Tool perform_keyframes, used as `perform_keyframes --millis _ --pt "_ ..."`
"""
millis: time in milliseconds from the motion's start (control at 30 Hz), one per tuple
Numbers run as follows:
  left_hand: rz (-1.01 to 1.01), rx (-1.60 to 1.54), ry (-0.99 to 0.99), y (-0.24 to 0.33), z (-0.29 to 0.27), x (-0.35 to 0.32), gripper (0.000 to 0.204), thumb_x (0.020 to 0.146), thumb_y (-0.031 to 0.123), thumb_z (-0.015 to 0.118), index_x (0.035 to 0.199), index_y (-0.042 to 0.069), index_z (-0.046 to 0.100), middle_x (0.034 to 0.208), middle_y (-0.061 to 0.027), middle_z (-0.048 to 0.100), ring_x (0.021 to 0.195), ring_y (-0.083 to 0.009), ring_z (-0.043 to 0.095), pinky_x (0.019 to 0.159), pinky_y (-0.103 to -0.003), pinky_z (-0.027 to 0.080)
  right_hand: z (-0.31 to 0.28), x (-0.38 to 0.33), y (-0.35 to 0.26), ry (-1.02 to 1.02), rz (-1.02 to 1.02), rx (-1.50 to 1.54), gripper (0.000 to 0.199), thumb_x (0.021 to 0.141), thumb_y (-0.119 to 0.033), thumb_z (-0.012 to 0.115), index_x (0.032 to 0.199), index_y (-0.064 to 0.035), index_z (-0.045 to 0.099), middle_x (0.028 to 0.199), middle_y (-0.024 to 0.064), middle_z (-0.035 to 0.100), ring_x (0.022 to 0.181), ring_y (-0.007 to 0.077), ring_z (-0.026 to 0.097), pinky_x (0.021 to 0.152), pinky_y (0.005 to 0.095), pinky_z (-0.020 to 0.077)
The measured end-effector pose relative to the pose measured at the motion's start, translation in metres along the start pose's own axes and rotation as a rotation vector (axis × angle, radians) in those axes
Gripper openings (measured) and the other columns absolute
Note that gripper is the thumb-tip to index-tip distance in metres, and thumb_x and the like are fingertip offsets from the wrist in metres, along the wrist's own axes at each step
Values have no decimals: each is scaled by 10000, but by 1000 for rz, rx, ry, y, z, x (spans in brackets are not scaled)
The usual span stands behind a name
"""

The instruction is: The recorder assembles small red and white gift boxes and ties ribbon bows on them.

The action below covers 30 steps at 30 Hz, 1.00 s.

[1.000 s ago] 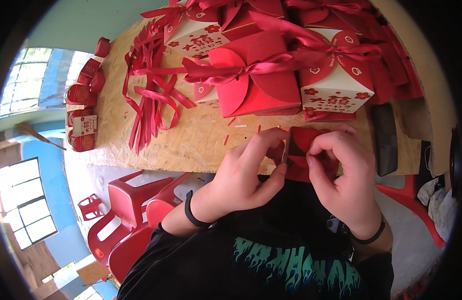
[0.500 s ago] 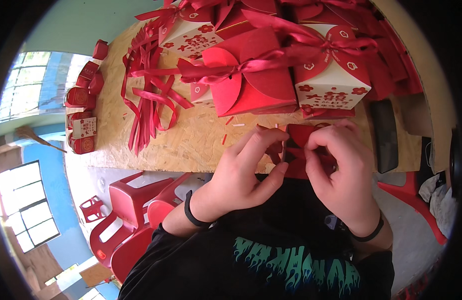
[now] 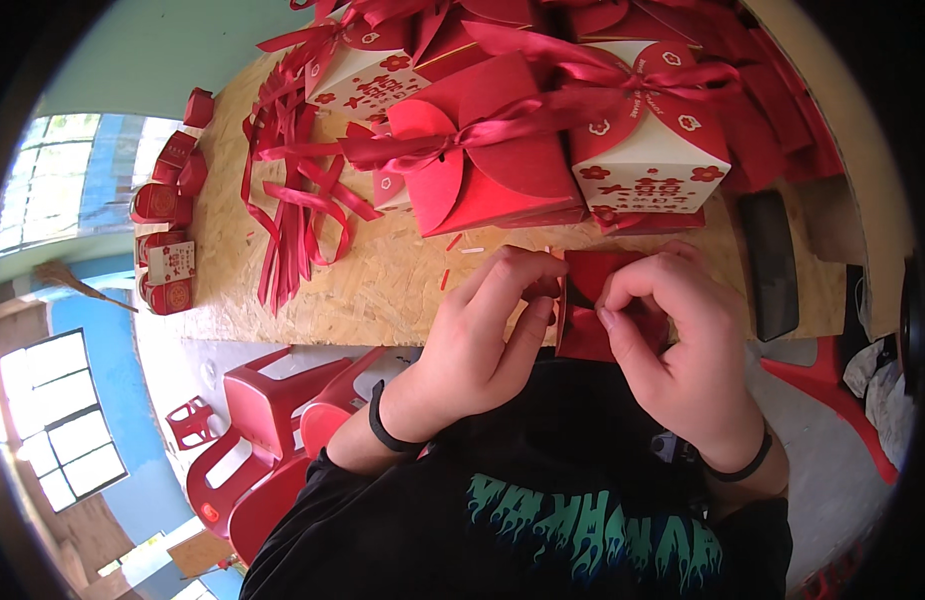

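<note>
A small red gift box (image 3: 588, 335) is at the near edge of the table, partly hidden by my hands. Curled at its left side, my left hand (image 3: 482, 330) has forefinger and thumb bent toward each other, with a bit of dark red between them that I cannot make out. My right hand (image 3: 687, 330) is over the box's right part, thumb and forefinger pinched together; whatever they hold is hidden. Beyond the hands stands a larger red box (image 3: 507, 170) with a ribbon bow (image 3: 462, 140). To its right is a white-sided box (image 3: 652, 170) with red flaps, also tied with ribbon.
Loose red ribbons (image 3: 297, 200) lie in a pile on the wooden table (image 3: 372, 295). Small red boxes (image 3: 157, 203) line its left edge. A dark phone-like slab (image 3: 767, 265) lies at the right. Red plastic chairs (image 3: 267, 405) stand below left.
My left hand has shifted slightly left, its thumb and forefinger moving off the box's inner part. My right hand stays pinched over the box. The view has shifted a little.
</note>
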<state>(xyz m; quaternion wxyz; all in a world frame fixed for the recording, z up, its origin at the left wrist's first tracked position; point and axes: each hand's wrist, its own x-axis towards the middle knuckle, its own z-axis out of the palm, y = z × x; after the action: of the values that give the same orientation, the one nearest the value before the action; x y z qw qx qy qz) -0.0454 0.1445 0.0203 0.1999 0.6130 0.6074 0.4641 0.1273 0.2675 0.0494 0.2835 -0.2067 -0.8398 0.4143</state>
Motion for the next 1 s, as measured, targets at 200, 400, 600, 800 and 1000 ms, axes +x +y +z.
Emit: perform_keyframes --millis 200,400,600,800,1000 --pt "-14 -14 -10 0 2 0 324 884 -114 599 1198 -37 572 975 -161 621 839 -288 676 731 -355 539 -1 2 2 -4 -53 -50 162 788 85 697 849 -39 611 763 57 648 628 216 575 783 332 458" --pt "-13 -27 22 0 2 1 325 853 -135 594 1163 -37 591 930 -149 621 819 -285 671 719 -349 535 1 3 4 8 -113 -90 192 746 35 748 858 -48 616 789 83 665 703 290 638 841 383 477" --pt "75 -135 72 6 -4 -1 302 821 -180 566 1085 -42 611 921 -151 648 796 -276 664 701 -345 535 -1 3 -1 -96 -123 -132 484 634 -118 881 1068 -56 675 1005 103 668 949 329 629 859 435 488" --pt "138 -170 110 10 -17 1 288 829 -181 542 1091 -69 584 937 -172 656 814 -271 658 730 -343 530 5 -5 0 -157 -122 -194 697 602 -183 916 1238 -55 663 1115 113 607 1019 349 589 905 453 484" --pt "52 -374 339 20 -42 -9 259 890 -166 456 1125 -72 511 1024 -187 585 839 -211 620 784 -295 538 10 -4 2 -147 -167 -232 630 652 -262 887 1200 -58 650 1035 81 591 957 277 598 973 473 432"
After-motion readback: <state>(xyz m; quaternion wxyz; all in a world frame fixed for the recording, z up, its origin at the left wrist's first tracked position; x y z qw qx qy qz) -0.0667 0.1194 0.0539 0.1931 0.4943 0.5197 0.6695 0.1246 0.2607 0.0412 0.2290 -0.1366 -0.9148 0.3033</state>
